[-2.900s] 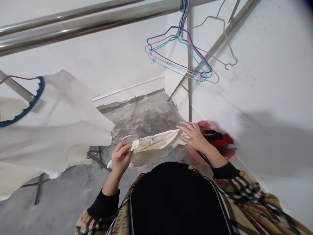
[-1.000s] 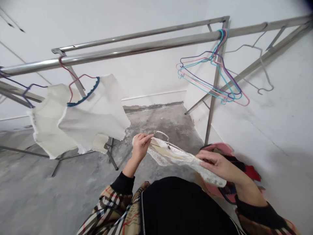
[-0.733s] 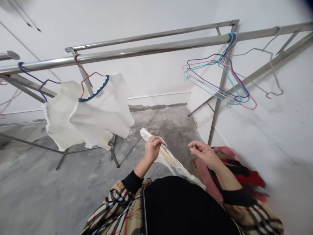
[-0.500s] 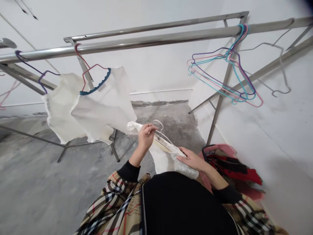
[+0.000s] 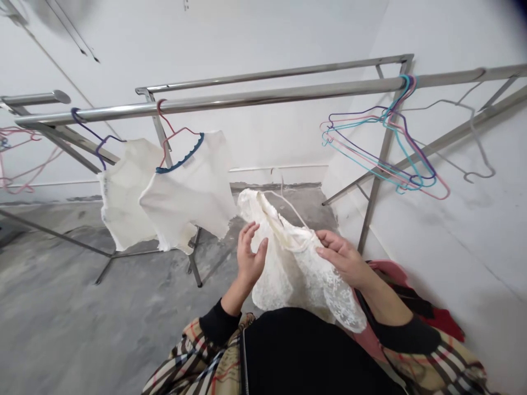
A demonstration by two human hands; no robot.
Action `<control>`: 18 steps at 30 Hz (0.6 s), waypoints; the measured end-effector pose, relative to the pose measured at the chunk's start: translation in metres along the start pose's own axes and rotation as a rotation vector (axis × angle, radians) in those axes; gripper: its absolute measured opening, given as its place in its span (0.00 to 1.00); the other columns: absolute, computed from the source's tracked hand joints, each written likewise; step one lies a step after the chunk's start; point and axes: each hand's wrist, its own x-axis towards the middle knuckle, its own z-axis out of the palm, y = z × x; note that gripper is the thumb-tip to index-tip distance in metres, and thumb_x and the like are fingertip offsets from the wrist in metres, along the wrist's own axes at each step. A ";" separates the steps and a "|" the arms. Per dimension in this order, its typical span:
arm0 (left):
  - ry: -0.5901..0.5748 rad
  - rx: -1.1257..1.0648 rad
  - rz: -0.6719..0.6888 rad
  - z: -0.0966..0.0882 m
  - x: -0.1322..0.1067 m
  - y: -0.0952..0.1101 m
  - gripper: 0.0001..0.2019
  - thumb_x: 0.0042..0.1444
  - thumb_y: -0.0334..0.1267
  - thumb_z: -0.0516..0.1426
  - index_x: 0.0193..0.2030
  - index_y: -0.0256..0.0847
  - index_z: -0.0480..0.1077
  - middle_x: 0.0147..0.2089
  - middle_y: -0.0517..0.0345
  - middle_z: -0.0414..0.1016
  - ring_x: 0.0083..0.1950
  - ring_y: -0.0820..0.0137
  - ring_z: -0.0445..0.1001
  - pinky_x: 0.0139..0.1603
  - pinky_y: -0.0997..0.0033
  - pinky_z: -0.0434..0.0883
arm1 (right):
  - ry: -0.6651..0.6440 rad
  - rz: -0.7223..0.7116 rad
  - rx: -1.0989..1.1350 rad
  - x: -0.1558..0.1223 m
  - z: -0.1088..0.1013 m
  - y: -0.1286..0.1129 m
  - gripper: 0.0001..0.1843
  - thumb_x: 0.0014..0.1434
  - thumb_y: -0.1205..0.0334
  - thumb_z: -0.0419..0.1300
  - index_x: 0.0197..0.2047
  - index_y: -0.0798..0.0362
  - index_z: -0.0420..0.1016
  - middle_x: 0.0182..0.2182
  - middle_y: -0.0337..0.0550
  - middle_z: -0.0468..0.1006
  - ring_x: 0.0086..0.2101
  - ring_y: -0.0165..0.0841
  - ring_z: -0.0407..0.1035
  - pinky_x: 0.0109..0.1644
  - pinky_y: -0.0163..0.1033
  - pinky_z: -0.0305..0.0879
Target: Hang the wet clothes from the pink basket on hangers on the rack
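A white lace top (image 5: pixel 284 269) hangs in front of me on a pale wire hanger (image 5: pixel 293 207), whose hook rises from the neckline. My right hand (image 5: pixel 340 255) pinches the garment's right shoulder, where the hanger's arm runs into the cloth. My left hand (image 5: pixel 252 255) is raised at the garment's left side with fingers apart and curved, gripping nothing. Whether its fingertips brush the lace I cannot tell. The lower hem is partly hidden behind my black front.
A metal rail (image 5: pixel 263 96) crosses ahead. From it hang a white top with blue neck trim (image 5: pixel 193 192), a cream top (image 5: pixel 127 203) and several bare hangers (image 5: pixel 382 137). At lower right a pink basket (image 5: pixel 389 269) holds dark and red cloth.
My left hand has let go near the hanger's hook and dropped open. The lace top has spread out and hangs fuller, with my right hand still on its shoulder. The view has tilted up.
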 end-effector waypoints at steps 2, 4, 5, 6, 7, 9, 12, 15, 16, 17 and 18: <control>-0.051 0.011 0.014 -0.006 -0.014 -0.001 0.18 0.61 0.36 0.58 0.57 0.45 0.67 0.57 0.45 0.71 0.61 0.60 0.69 0.56 0.57 0.71 | 0.020 -0.077 0.008 0.016 0.005 -0.021 0.12 0.59 0.56 0.63 0.43 0.52 0.72 0.33 0.40 0.78 0.32 0.29 0.72 0.38 0.34 0.67; -0.095 0.013 0.014 -0.011 -0.027 -0.004 0.17 0.61 0.35 0.57 0.56 0.45 0.67 0.54 0.46 0.73 0.59 0.61 0.71 0.56 0.57 0.71 | 0.033 -0.154 0.027 0.036 0.012 -0.043 0.12 0.58 0.57 0.64 0.44 0.52 0.72 0.33 0.39 0.78 0.32 0.29 0.72 0.38 0.35 0.68; -0.111 0.013 0.011 -0.014 -0.032 -0.005 0.16 0.60 0.35 0.57 0.55 0.44 0.68 0.53 0.47 0.74 0.57 0.62 0.72 0.56 0.58 0.71 | 0.039 -0.192 0.038 0.047 0.016 -0.053 0.13 0.57 0.58 0.64 0.44 0.51 0.72 0.33 0.39 0.79 0.31 0.29 0.72 0.38 0.36 0.68; -0.123 0.012 0.008 -0.016 -0.036 -0.007 0.15 0.60 0.35 0.57 0.54 0.44 0.69 0.51 0.48 0.75 0.55 0.62 0.73 0.55 0.58 0.72 | 0.047 -0.234 0.047 0.059 0.021 -0.062 0.13 0.56 0.59 0.64 0.44 0.51 0.72 0.33 0.38 0.79 0.31 0.29 0.72 0.39 0.36 0.68; -0.130 0.012 0.001 -0.019 -0.039 -0.009 0.13 0.60 0.35 0.58 0.53 0.44 0.70 0.50 0.48 0.76 0.54 0.63 0.74 0.55 0.59 0.72 | 0.055 -0.276 0.052 0.072 0.026 -0.071 0.13 0.55 0.59 0.65 0.44 0.51 0.72 0.33 0.38 0.78 0.32 0.29 0.72 0.39 0.36 0.68; -0.139 0.014 -0.023 -0.025 -0.044 -0.013 0.12 0.60 0.35 0.57 0.51 0.43 0.72 0.48 0.48 0.77 0.52 0.63 0.76 0.53 0.61 0.73 | 0.063 -0.357 0.058 0.101 0.038 -0.085 0.13 0.53 0.60 0.65 0.42 0.52 0.72 0.31 0.37 0.78 0.32 0.28 0.71 0.39 0.36 0.68; -0.151 0.025 -0.075 -0.034 -0.049 -0.018 0.11 0.60 0.37 0.57 0.49 0.42 0.73 0.48 0.48 0.78 0.51 0.63 0.77 0.51 0.62 0.75 | 0.075 -0.418 0.075 0.146 0.056 -0.093 0.11 0.51 0.61 0.64 0.39 0.53 0.71 0.29 0.35 0.76 0.30 0.28 0.69 0.39 0.36 0.66; -0.180 0.034 -0.120 -0.042 -0.053 -0.025 0.11 0.60 0.39 0.57 0.48 0.41 0.75 0.47 0.47 0.79 0.50 0.62 0.78 0.51 0.61 0.75 | 0.115 -0.356 0.094 0.187 0.075 -0.081 0.11 0.52 0.60 0.63 0.38 0.53 0.70 0.28 0.34 0.74 0.29 0.27 0.66 0.35 0.34 0.64; -0.190 0.035 -0.139 -0.045 -0.055 -0.027 0.11 0.60 0.39 0.57 0.47 0.41 0.75 0.47 0.47 0.79 0.50 0.62 0.78 0.51 0.61 0.75 | 0.140 -0.327 0.085 0.197 0.082 -0.074 0.11 0.52 0.59 0.63 0.38 0.54 0.70 0.27 0.34 0.73 0.29 0.27 0.66 0.34 0.34 0.62; -0.199 0.036 -0.163 -0.048 -0.056 -0.029 0.12 0.60 0.40 0.57 0.48 0.41 0.75 0.47 0.46 0.79 0.50 0.62 0.78 0.50 0.61 0.76 | 0.155 -0.305 0.069 0.207 0.089 -0.067 0.11 0.53 0.58 0.63 0.39 0.54 0.71 0.28 0.34 0.73 0.29 0.27 0.66 0.33 0.33 0.62; -0.207 0.037 -0.188 -0.050 -0.058 -0.032 0.12 0.60 0.41 0.57 0.48 0.41 0.75 0.48 0.46 0.79 0.50 0.62 0.78 0.49 0.62 0.76 | 0.144 -0.293 0.044 0.214 0.096 -0.060 0.12 0.55 0.57 0.63 0.40 0.54 0.71 0.29 0.35 0.73 0.30 0.28 0.66 0.33 0.33 0.62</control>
